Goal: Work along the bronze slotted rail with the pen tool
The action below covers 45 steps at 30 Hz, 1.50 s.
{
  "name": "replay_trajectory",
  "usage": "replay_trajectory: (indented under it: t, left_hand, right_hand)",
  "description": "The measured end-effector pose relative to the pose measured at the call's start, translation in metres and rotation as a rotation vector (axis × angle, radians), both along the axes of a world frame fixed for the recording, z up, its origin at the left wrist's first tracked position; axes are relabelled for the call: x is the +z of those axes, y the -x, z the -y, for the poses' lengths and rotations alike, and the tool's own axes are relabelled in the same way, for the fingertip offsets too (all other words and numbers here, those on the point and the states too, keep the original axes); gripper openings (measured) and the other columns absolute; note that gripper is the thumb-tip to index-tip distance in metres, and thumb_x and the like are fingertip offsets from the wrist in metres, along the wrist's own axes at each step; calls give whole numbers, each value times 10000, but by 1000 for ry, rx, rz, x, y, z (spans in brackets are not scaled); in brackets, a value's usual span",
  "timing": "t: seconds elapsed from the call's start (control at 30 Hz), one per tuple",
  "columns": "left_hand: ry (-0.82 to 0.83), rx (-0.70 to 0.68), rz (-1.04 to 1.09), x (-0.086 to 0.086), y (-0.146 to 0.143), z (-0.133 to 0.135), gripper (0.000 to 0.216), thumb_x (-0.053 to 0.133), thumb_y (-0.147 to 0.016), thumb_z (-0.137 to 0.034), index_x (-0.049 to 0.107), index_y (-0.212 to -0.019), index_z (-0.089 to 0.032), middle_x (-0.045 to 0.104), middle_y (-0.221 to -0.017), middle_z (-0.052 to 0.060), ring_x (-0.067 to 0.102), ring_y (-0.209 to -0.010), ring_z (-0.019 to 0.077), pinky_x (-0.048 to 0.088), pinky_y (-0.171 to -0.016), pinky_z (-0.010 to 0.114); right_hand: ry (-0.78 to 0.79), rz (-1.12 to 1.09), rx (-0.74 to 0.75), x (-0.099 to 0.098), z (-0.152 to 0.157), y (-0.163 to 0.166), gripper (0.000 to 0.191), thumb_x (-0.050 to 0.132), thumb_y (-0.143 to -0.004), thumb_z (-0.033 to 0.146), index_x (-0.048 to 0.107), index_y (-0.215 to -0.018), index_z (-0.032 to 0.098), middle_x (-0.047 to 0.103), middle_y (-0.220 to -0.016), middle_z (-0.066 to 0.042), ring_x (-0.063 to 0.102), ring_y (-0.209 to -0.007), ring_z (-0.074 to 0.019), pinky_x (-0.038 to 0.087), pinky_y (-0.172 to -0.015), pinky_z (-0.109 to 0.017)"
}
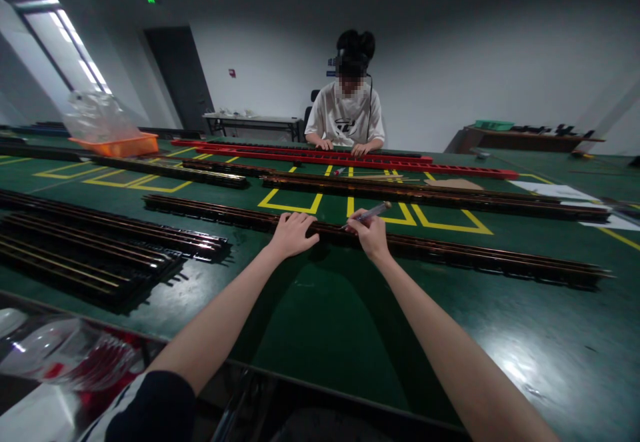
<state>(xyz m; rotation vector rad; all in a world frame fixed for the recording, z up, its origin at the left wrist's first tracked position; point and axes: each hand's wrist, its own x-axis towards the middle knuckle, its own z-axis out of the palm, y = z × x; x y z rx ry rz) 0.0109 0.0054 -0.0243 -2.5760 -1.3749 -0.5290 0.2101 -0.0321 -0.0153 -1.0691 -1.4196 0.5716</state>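
Note:
A long black strip with copper-coloured rails (475, 254) lies across the green table in front of me. My left hand (294, 234) rests on it, fingers laid over the rails and thumb spread to the right. A thick grey pen-like tool (374, 212) is gripped between the fingers of my right hand (370, 232). Its thin tip points down and left, at the strip, between my two hands; whether it touches cannot be made out.
Several similar strips (100, 249) lie at the left, another (430, 195) beyond mine. Across the table (310, 309) a person (345, 112) has both hands at red strips (310, 155). An orange bin (117, 145) with a plastic bag stands back left; white papers (545, 191) lie right.

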Motion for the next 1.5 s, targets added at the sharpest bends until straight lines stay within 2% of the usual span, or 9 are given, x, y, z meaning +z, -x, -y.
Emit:
replay_trajectory:
  t: [0.17,0.43,0.87,1.5]
  left_hand:
    - [-23,6,10,-2,-1,0,449,436,-853,-537,586,-1121,-210,635,-1141,87,537,-1071,270,320,-949,433]
    - [-32,52,-15,0,-6,1,494,447,-851,-589,594,-1097,-187,638,-1139,110,544,-1068,280,333,-925,444]
    - [-42,54,-9,1,-9,3,419,468,-847,-529,608,-1066,-200,648,-1105,98,553,-1043,284,328,-929,453]
    - [-36,79,8,2,-4,2,341,459,-835,-393,602,-1077,-200,636,-1108,101,533,-1058,286,320,-948,461]
  right_hand:
    - [-3,33,-2,1,1,0,127,560,-731,267,577,-632,190,632,-598,-31,621,-594,-194,491,-604,-327]
    - [0,44,-11,0,-1,0,123,559,-726,265,575,-628,193,637,-587,-22,619,-578,-185,495,-625,-323]
    - [52,15,7,3,0,-1,108,577,-703,270,596,-635,188,648,-601,-25,633,-603,-190,504,-635,-323]
    - [29,62,42,3,1,3,103,582,-736,264,609,-678,183,656,-645,-29,631,-634,-183,494,-629,-315]
